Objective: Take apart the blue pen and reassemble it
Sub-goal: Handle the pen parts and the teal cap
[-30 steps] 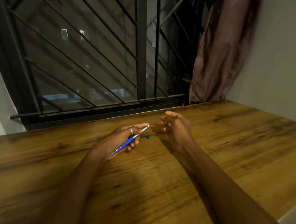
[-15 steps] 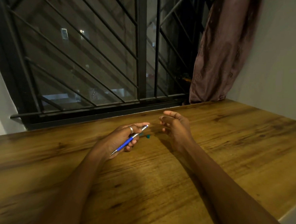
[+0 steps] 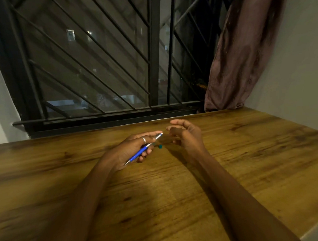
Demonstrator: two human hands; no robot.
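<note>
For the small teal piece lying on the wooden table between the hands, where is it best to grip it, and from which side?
Probably from above, with the right hand, thumb and forefinger pinching the sides of the small teal piece. It is short and lies low on the wooden table, and the left hand is closed on the blue pen.

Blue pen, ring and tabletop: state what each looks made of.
Blue pen: glossy blue barrel, probably plastic, with shiny silver ends that could be metal or plated plastic.
Ring on the left hand: polished silver-coloured metal, by its glint.
Tabletop: brown wood grain, smooth; likely laminate or veneer, not certain.
</note>
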